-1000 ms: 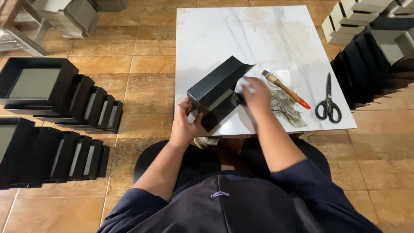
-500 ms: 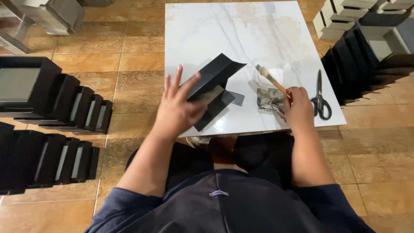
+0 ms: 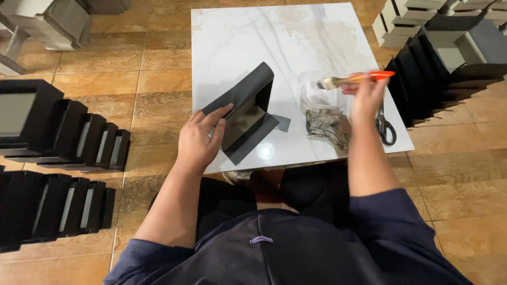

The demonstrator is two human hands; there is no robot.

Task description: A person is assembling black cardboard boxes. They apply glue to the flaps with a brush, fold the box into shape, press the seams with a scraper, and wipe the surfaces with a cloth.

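Observation:
My left hand (image 3: 200, 138) rests flat on the side of a black open box (image 3: 244, 112) that stands tilted on the white marble table (image 3: 264, 37). Its fingers are spread against the box's outer panel. My right hand (image 3: 365, 95) holds an orange-handled brush (image 3: 355, 79) level above a small white cup (image 3: 317, 95), with the bristle end over the cup. A crumpled grey rag (image 3: 327, 126) lies just below the cup.
Black-handled scissors (image 3: 385, 128) lie at the table's right edge. Rows of black boxes (image 3: 68, 142) stand on the tiled floor at left. More black and grey boxes (image 3: 449, 58) are stacked at right, and grey ones (image 3: 53, 21) at upper left.
My right hand left the box, picked up the brush from the table and raised it over the white cup. My left hand shifted to press flat on the box's side.

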